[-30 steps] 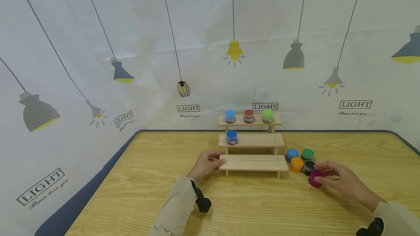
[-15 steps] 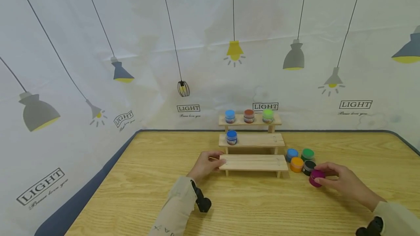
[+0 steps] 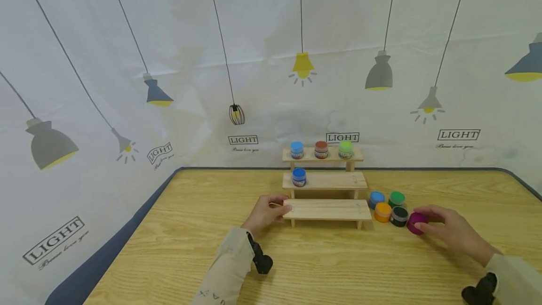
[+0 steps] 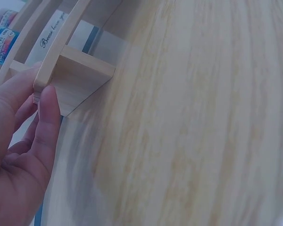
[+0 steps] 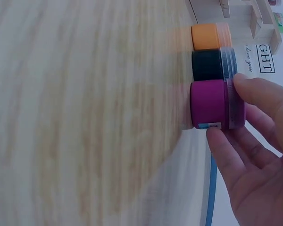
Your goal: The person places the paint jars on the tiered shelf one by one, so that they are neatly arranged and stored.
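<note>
My left hand (image 3: pixel 264 213) pinches the left end of the lowest step of a three-tier wooden stand (image 3: pixel 328 210); in the left wrist view the thumb and fingers grip the board's end (image 4: pixel 49 70). With thumb and fingers my right hand (image 3: pixel 450 229) holds a magenta paint jar (image 3: pixel 417 224) by its sides, on the table. Right beside that jar stands a black jar (image 3: pixel 399 217), then an orange jar (image 3: pixel 383 212). Behind these are a blue jar (image 3: pixel 376 200) and a green jar (image 3: pixel 397 199). The right wrist view shows the magenta jar (image 5: pixel 210 104) lined up with the black one.
On the stand's top tier sit a light blue jar (image 3: pixel 297 150), a brown-red jar (image 3: pixel 321 150) and a light green jar (image 3: pixel 346 149). One dark blue jar (image 3: pixel 298 177) is on the middle tier's left. A lamp-printed backdrop (image 3: pixel 271 60) rises behind the wooden table (image 3: pixel 203 211).
My right hand has shifted the magenta jar a little right and back, from in front of the black jar to its right side. My left hand stays on the stand.
</note>
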Action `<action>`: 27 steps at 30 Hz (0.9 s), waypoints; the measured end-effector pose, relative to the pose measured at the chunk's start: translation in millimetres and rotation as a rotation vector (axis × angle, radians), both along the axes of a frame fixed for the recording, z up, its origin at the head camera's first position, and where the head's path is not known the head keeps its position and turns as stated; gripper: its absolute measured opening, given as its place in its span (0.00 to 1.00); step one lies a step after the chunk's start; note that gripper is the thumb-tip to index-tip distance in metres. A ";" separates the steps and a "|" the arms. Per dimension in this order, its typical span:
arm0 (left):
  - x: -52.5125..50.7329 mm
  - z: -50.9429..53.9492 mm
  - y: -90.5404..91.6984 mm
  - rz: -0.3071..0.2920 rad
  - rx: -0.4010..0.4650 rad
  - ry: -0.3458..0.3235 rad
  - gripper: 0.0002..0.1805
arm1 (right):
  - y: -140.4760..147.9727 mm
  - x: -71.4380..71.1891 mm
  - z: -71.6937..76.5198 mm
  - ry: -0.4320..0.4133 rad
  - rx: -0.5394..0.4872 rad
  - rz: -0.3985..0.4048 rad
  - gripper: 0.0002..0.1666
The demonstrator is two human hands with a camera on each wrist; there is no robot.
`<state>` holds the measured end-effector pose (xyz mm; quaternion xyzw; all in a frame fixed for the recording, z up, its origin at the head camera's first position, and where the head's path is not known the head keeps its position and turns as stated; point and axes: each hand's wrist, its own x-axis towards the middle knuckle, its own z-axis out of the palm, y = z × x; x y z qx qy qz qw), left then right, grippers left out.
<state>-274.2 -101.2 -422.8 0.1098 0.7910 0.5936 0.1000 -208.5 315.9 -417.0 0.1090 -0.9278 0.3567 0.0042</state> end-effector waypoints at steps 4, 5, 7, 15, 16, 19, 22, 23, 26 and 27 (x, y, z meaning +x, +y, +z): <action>-0.4 0.0 0.9 0.006 0.003 -0.014 0.20 | 2.1 -2.3 1.7 -0.011 0.006 -0.012 0.27; -0.4 0.2 1.0 0.008 0.003 -0.016 0.20 | 2.2 -2.8 1.5 -0.013 0.003 -0.013 0.27; -0.1 0.7 1.1 0.008 0.004 -0.020 0.20 | 2.0 -3.6 1.1 -0.011 0.004 -0.010 0.27; 0.6 2.5 0.6 -0.009 0.013 0.000 0.21 | 0.6 -4.9 -1.5 -0.034 -0.012 -0.013 0.33; 0.4 2.3 0.5 -0.010 0.016 0.000 0.21 | 0.5 -5.1 -1.6 -0.035 -0.014 -0.009 0.33; 0.1 2.3 0.3 -0.009 0.016 -0.004 0.21 | 0.3 -5.7 -2.1 -0.021 -0.016 0.006 0.32; -0.5 1.7 0.1 -0.004 0.002 -0.005 0.21 | -0.5 -5.8 -3.0 -0.010 -0.016 0.004 0.30; -0.4 1.7 0.2 -0.004 -0.003 -0.003 0.21 | -0.7 -5.6 -3.2 -0.008 -0.016 0.003 0.30; -0.4 1.1 0.3 0.001 -0.005 -0.008 0.20 | -1.3 -4.7 -2.4 -0.005 -0.008 -0.013 0.30; -0.3 0.8 0.3 0.002 -0.003 -0.010 0.20 | -1.1 -4.4 -1.5 0.004 0.002 -0.018 0.30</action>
